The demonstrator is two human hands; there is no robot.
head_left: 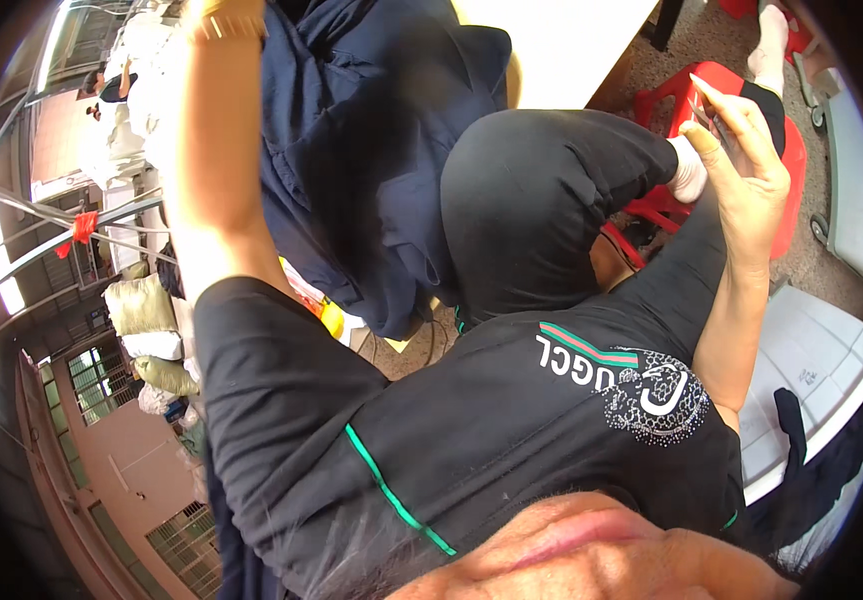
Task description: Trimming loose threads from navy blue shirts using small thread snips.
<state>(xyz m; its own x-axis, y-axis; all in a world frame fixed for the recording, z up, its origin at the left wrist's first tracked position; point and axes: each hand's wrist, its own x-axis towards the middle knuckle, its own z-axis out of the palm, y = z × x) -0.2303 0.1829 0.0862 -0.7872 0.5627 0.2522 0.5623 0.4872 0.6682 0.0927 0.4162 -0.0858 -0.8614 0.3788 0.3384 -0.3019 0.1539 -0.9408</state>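
My left forearm stretches up to the upper edge, a band round its wrist. The left hand lies beyond that edge, so its fingers do not show. Beside this arm, a heap of dark navy cloth lies bunched over the pale table and hangs down towards my lap. My right hand is raised at the upper right, away from the cloth. Its thumb and fingers close on a small thin metal tool, whose kind I cannot make out. Below the hand is my bent leg in black trousers.
The pale table top is at the top. Red plastic stools stand at the right, where another person's foot shows. A white box and a wheeled grey-white bin are farther right. Bundles and metal bars line the left.
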